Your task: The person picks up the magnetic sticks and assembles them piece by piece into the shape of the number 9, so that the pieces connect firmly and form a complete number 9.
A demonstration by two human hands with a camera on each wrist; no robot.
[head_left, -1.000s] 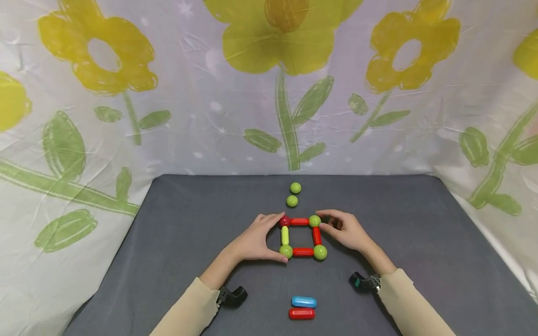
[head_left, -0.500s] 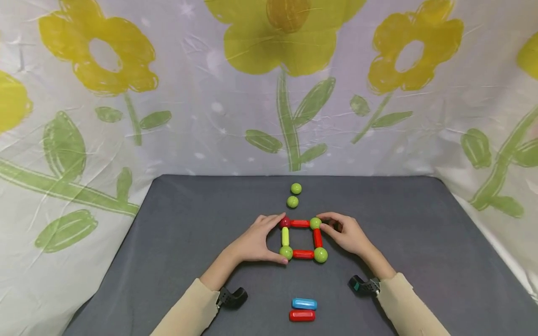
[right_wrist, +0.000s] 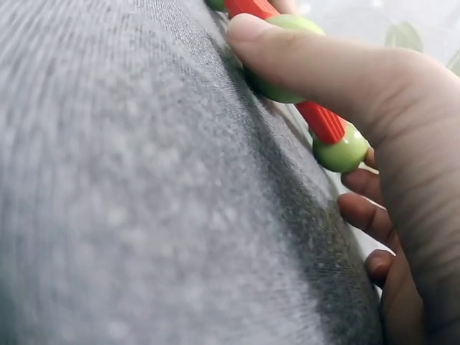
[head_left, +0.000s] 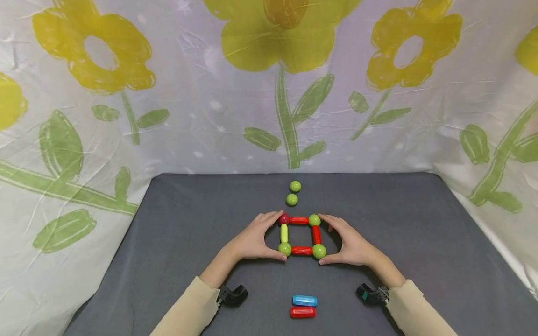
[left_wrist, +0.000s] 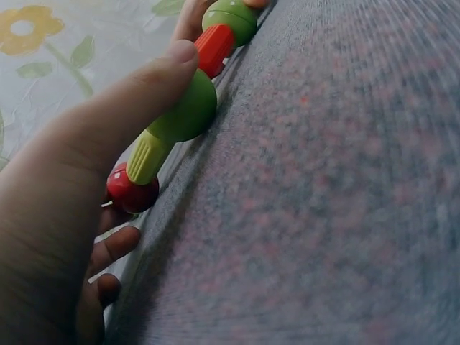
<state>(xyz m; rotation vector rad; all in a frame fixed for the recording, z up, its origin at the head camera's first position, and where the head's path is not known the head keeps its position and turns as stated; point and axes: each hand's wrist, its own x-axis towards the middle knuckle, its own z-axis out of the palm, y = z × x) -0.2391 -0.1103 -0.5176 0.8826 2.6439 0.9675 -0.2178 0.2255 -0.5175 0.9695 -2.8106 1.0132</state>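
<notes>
A square of magnetic building rods and balls (head_left: 301,250) lies flat on the grey cloth, with three red rods and one yellow-green rod (head_left: 284,233). A red ball (head_left: 284,219) forms its far left corner; green balls make the other corners. My left hand (head_left: 254,240) spans the left side, its thumb at the near left green ball (left_wrist: 192,108) and index finger at the red ball. Mirroring it, my right hand (head_left: 355,243) holds the right side, thumb at the near right green ball (right_wrist: 277,83) and index finger at the far right green ball (right_wrist: 341,149).
Behind the square lie two loose green balls (head_left: 292,199). Nearer me, a blue rod (head_left: 304,300) and a red rod (head_left: 302,312) lie side by side. A flower-printed curtain (head_left: 189,93) stands along the back and sides of the table.
My right hand has spread: its thumb moved from the far right ball down to the near right ball, while the index finger stays at the far one. The left hand keeps its hold.
</notes>
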